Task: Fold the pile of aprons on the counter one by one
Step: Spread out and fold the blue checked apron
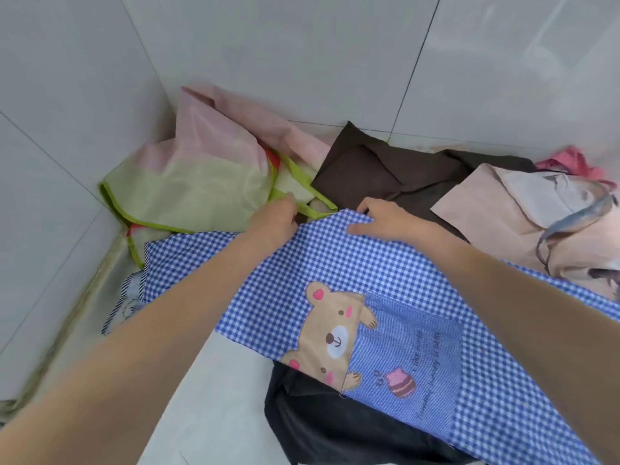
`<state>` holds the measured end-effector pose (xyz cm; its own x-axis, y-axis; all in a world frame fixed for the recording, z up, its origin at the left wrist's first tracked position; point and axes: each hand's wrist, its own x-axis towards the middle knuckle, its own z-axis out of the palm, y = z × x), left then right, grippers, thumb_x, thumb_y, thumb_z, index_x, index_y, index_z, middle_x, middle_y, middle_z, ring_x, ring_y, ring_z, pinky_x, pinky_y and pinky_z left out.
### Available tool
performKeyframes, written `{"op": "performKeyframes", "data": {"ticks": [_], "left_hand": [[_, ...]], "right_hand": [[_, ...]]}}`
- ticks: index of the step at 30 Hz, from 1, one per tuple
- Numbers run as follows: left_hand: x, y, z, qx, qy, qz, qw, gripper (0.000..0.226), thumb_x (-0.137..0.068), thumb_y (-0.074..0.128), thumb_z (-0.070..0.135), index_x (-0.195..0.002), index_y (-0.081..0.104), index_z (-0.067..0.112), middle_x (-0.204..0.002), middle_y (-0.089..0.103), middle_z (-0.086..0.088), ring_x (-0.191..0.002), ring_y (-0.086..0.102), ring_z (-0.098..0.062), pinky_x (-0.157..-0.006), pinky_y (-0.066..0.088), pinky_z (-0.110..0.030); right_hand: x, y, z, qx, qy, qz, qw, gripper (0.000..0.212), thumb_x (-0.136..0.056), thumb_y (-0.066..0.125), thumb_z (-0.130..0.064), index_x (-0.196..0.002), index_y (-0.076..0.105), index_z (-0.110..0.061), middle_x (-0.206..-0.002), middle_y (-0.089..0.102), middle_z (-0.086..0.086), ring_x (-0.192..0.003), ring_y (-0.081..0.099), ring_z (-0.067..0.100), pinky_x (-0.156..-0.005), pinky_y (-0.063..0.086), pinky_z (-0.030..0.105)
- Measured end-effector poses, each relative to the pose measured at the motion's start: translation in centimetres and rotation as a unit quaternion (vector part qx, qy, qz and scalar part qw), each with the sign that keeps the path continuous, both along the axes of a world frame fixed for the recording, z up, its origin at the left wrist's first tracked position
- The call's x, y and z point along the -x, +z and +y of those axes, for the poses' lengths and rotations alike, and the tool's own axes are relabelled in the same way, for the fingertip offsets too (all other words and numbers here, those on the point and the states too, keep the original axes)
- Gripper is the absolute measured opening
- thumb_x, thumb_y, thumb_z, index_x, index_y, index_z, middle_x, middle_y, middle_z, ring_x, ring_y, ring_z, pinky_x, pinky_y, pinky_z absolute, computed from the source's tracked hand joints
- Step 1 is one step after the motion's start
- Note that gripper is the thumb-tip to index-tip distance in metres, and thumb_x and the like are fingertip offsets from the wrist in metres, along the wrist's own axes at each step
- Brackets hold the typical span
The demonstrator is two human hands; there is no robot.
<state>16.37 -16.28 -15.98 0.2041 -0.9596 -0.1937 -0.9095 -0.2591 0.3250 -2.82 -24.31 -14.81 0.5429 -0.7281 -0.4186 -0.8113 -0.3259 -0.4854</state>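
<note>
Several aprons crowd the corner of the tabletop [214, 380], and that crowding is the main hazard. Largest is the blue gingham apron [369, 263] with its bear pocket, spread diagonally from the far middle toward the near right; it lies over a black apron [318, 424] at the near edge and touches a brown apron [379, 166] behind it. If its far edge is drawn forward for a fold, I judge the cloths underneath could drag along and bunch, spoiling a flat crease. To the left, the pink-and-green apron [188, 182] leans into the wall corner, its green strap [302, 193] lying just beside the gingham's far edge, so the strap might get caught up in the fold. A peach apron [523, 213] on the right, its grey ties loose, overlaps the gingham's right side and could snag likewise. Both hands are at that far edge: the left hand [271, 219] has its fingers curled onto the gingham hem, apparently pinching it, though the green strap lies so close that I cannot be sure it is free of it; the right hand [379, 218] presses down on the hem with fingers bent over the cloth.
</note>
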Motion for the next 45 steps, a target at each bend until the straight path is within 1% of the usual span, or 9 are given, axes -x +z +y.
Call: {"op": "performKeyframes", "data": {"ticks": [3, 8, 12, 18, 23, 29, 36, 40, 45], "left_hand": [[3.5, 1.5, 2.1, 0.150, -0.178, -0.015, 0.972, 0.020, -0.092, 0.052, 0.018, -0.109, 0.053, 0.009, -0.112, 0.049, -0.006, -0.079, 0.055, -0.024, -0.062, 0.039, -0.035], [7.9, -2.1, 6.2, -0.143, -0.430, 0.064, 0.889, 0.043, -0.097, 0.047, 0.036, -0.139, 0.040, 0.032, -0.134, 0.039, 0.009, -0.114, 0.042, -0.009, -0.095, 0.037, -0.026], [6.8, -4.1, 4.3, -0.141, -0.362, 0.110, 0.915, 0.045, -0.098, 0.046, 0.022, -0.142, 0.039, 0.024, -0.144, 0.033, 0.005, -0.129, 0.034, -0.012, -0.104, 0.031, -0.024], [5.7, -3.6, 4.0, -0.209, -0.205, 0.275, 0.916, 0.041, -0.097, 0.048, 0.016, -0.138, 0.045, 0.013, -0.140, 0.042, 0.000, -0.127, 0.044, -0.017, -0.099, 0.038, -0.023], [2.7, -2.3, 5.5, -0.218, 0.009, 0.470, 0.855, 0.020, -0.096, 0.046, 0.005, -0.106, 0.063, 0.007, -0.111, 0.063, -0.004, -0.101, 0.060, -0.015, -0.094, 0.050, -0.027], [-1.5, -0.6, 8.7, -0.150, 0.273, 0.583, 0.750, 0.041, -0.101, 0.031, 0.042, -0.111, 0.048, 0.005, -0.114, 0.058, -0.021, -0.097, 0.060, -0.032, -0.080, 0.051, -0.040], [2.6, 0.4, 11.1, -0.179, 0.180, 0.400, 0.881, 0.043, -0.089, 0.064, 0.011, -0.124, 0.046, -0.006, -0.081, 0.066, -0.008, -0.066, 0.065, -0.011, -0.056, 0.054, -0.017], [1.9, 0.5, 12.2, -0.130, 0.172, 0.374, 0.902, 0.015, -0.087, 0.063, 0.002, -0.096, 0.051, 0.005, -0.075, 0.061, -0.007, -0.062, 0.058, -0.012, -0.060, 0.054, -0.020], [1.6, 0.9, 14.5, -0.189, 0.087, 0.030, 0.978, 0.048, -0.091, 0.058, 0.013, -0.130, 0.033, -0.001, -0.084, 0.058, -0.012, -0.075, 0.060, -0.024, -0.064, 0.046, -0.035]], "right_hand": [[1.3, 0.4, -0.4, -0.002, 0.052, 0.035, 0.998, 0.030, -0.085, 0.068, -0.030, -0.100, 0.050, -0.011, -0.086, 0.049, -0.002, -0.085, 0.051, 0.020, -0.063, 0.037, 0.027], [2.0, 0.1, 0.3, 0.067, 0.076, 0.044, 0.994, 0.028, -0.089, 0.063, -0.024, -0.105, 0.057, -0.003, -0.097, 0.054, 0.005, -0.089, 0.052, 0.022, -0.070, 0.035, 0.028], [4.6, 0.8, 2.1, 0.067, 0.104, 0.064, 0.990, 0.023, -0.086, 0.066, -0.032, -0.087, 0.048, -0.018, -0.083, 0.050, -0.008, -0.084, 0.048, 0.017, -0.064, 0.034, 0.030], [7.0, 1.5, 6.6, 0.200, 0.111, 0.107, 0.968, 0.035, -0.094, 0.052, -0.023, -0.128, 0.050, -0.016, -0.116, 0.062, 0.009, -0.106, 0.058, 0.031, -0.078, 0.044, 0.036], [6.8, -0.9, 14.2, 0.335, 0.270, 0.062, 0.901, 0.071, -0.032, 0.074, 0.006, -0.096, 0.051, -0.011, -0.066, 0.057, 0.001, -0.034, 0.040, 0.016, -0.029, 0.031, 0.020], [6.9, -4.1, 18.4, 0.311, 0.347, 0.100, 0.879, 0.072, -0.010, 0.088, -0.007, -0.079, 0.068, -0.013, -0.050, 0.047, 0.001, -0.034, 0.009, 0.016, -0.043, -0.002, 0.009], [6.9, -4.2, 19.0, 0.326, 0.339, 0.120, 0.874, 0.073, -0.017, 0.088, -0.003, -0.085, 0.064, -0.012, -0.053, 0.049, 0.002, -0.034, 0.009, 0.016, -0.044, -0.005, 0.012], [7.4, -3.9, 19.5, 0.346, 0.327, 0.137, 0.868, 0.086, -0.026, 0.086, -0.001, -0.100, 0.043, -0.012, -0.060, 0.053, 0.000, -0.034, 0.012, 0.015, -0.036, 0.006, 0.015], [7.2, -4.2, 20.3, 0.325, 0.375, 0.165, 0.852, 0.079, -0.032, 0.085, 0.003, -0.100, 0.046, -0.009, -0.066, 0.054, 0.003, -0.038, -0.004, 0.011, -0.038, -0.001, 0.014]]}}
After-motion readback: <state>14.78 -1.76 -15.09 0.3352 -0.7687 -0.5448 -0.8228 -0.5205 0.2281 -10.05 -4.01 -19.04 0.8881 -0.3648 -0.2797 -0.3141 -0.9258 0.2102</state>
